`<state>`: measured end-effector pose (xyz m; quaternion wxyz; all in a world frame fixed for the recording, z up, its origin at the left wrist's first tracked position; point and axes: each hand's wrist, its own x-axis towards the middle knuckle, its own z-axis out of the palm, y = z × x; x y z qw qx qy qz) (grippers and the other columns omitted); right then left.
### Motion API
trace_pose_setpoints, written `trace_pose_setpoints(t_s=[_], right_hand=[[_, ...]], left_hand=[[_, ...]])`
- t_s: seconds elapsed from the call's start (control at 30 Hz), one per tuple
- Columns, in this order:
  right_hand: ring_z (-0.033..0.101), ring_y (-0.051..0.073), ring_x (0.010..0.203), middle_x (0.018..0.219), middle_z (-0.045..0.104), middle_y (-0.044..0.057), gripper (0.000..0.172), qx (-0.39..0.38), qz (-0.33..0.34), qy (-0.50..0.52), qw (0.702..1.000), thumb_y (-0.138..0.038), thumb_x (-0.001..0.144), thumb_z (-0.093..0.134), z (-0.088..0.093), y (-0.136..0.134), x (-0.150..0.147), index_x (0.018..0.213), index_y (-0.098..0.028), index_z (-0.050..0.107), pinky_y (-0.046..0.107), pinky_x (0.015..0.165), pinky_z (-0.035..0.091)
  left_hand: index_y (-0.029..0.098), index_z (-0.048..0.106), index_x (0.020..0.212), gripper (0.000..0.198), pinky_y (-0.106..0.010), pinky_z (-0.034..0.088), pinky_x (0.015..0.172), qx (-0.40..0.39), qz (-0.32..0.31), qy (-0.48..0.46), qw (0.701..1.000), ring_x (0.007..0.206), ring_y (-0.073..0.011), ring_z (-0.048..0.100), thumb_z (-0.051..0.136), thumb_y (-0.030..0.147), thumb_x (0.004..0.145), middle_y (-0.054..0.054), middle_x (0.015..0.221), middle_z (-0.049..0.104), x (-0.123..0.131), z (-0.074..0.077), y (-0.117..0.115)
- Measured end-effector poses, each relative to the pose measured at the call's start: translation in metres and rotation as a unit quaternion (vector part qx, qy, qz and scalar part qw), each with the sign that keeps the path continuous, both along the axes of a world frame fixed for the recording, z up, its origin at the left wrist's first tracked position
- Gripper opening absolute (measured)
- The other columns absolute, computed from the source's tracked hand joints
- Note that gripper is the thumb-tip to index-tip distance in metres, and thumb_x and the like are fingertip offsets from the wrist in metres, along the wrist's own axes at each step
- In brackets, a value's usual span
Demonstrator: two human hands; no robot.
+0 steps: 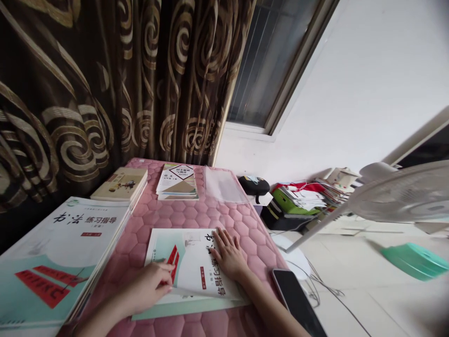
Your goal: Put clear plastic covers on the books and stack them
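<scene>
A white and teal workbook (189,271) with red banners lies turned sideways on the pink quilted table cover (178,213). Its near edge bows up a little, showing paper and a pale green sheet beneath. My right hand (228,252) lies flat on the cover's right part, fingers spread. On the left part rests my left hand (156,285), index finger stretched over the red banner and the other fingers loosely bent. At the left is a stack of books topped by a similar workbook (66,257).
Behind that stack sits a tan book pile (121,183). Farther back lie several booklets (177,182) and a translucent sheet (224,185). A dark phone (296,299) is at the right edge. Beyond stand a white fan (403,194), a black case (253,186), piled papers (303,196) and a green stool (417,260).
</scene>
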<state>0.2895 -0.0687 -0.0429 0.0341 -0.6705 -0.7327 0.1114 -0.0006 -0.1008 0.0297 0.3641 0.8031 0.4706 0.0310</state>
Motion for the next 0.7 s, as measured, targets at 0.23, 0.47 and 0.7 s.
trace_pose_setpoints(t_s=[0.23,0.47,0.7], right_hand=[[0.029,0.027,0.146,0.154,0.04,0.009,0.051,-0.082,0.097,0.126,0.984,-0.046,0.099,0.036,0.053,-0.001,0.019,0.139,-0.021,0.056,0.047,0.119,0.025],[0.071,0.021,0.094,0.105,0.076,0.003,0.027,-0.022,0.101,0.185,0.977,-0.041,0.091,0.057,0.091,-0.055,-0.037,0.106,-0.028,0.075,0.029,0.081,0.052],[0.067,0.018,0.073,0.082,0.073,0.004,0.027,0.048,0.052,0.079,0.994,-0.026,0.097,0.049,0.069,-0.051,-0.061,0.08,-0.021,0.07,0.025,0.062,0.042]], left_hand=[[0.02,0.071,0.071,0.02,-0.028,0.044,0.082,0.018,0.046,-0.016,0.999,0.089,-0.0202,0.068,0.053,0.024,0.078,-0.005,0.091,0.075,0.001,-0.006,0.012],[0.023,0.072,0.064,0.016,-0.028,0.041,0.067,0.042,0.115,-0.1,0.987,0.072,-0.0208,0.067,0.061,0.031,0.073,-0.002,0.073,0.074,-0.001,-0.013,0.019],[0.021,0.065,0.081,0.027,-0.03,0.047,0.071,0.059,0.274,-0.232,0.931,0.077,-0.0216,0.067,0.073,0.038,0.062,-0.003,0.082,0.073,-0.013,-0.02,0.028]])
